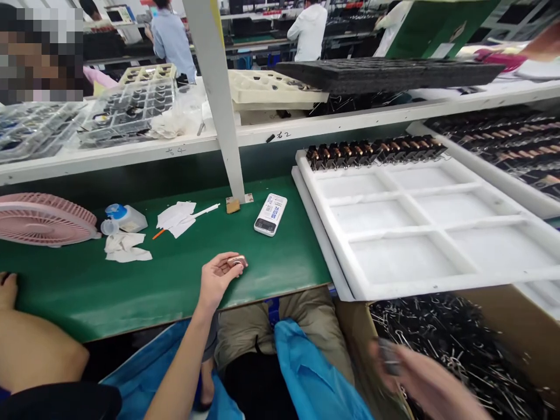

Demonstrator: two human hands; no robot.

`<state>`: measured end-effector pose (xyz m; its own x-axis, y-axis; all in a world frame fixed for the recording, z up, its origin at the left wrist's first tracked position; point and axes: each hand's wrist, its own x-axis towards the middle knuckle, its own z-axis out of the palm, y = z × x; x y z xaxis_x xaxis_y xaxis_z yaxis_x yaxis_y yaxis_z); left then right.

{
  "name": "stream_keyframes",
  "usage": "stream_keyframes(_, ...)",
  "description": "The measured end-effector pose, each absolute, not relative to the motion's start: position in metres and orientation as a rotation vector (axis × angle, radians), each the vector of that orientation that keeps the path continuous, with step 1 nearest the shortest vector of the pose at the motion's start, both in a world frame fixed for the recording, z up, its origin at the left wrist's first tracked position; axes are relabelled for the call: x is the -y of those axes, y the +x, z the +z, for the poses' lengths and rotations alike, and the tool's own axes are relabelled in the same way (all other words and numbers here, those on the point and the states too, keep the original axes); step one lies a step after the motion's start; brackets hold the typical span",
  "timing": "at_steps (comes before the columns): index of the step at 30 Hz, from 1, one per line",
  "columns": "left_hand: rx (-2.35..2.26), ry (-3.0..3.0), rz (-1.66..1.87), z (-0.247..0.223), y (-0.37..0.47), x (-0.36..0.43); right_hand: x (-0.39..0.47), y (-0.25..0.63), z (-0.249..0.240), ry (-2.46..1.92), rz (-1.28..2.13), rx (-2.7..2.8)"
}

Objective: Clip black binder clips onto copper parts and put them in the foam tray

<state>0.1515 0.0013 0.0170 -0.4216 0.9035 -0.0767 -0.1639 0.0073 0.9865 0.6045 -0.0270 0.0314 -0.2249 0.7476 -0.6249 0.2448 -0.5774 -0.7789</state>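
Holding a small copper-coloured piece (237, 261) between the thumb and the bent fingers, the left hand (216, 276) is above the green worktop (184, 286), near its front edge. The right hand (409, 366) is blurred, and it is over the open cardboard box (510, 315) at the lower right. Its fingers seem closed on a dark clip (388, 357), whose exact shape I cannot tell because of the blur. Inside the box lies a big heap of black clips (437, 326) with thin metal handles.

Behind the box, and partly over it, there is a white tray (400, 256) with shallow compartments. Along its far edge stands a row of clips (376, 153), close together, with copper-coloured pieces among them. Between the left hand and the shelf (175, 153), a white device (270, 214) with a dark end lies on the worktop, near the foot of a white post (221, 111). Farther left are some white paper (177, 219), a crumpled tissue (126, 247), a bottle (131, 219) with a blue top and a pink fan (46, 219). Another person's arm (35, 347) shows at the left edge.
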Motion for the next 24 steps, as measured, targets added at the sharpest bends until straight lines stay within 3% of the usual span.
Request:
stream_keyframes(2,-1.396,0.801,1.529,0.014,0.162,-0.003,0.022,0.535,0.041,-1.336,2.205,1.071)
stream_keyframes(5,-1.427,0.791,1.545,0.007,0.162,0.001,-0.001,0.452,0.04,-0.943,2.379,1.064)
stream_keyframes(9,-1.412,0.776,1.608,0.001,0.155,0.008,-0.054,0.379,0.026,-0.675,2.271,1.022)
stream_keyframes(13,-1.402,0.707,1.695,0.002,0.153,0.007,-0.096,0.34,0.009,-0.691,2.152,0.885)
stream_keyframes(24,-1.339,0.638,1.716,0.004,0.154,0.006,-0.096,0.341,0.003,-0.728,1.814,1.797)
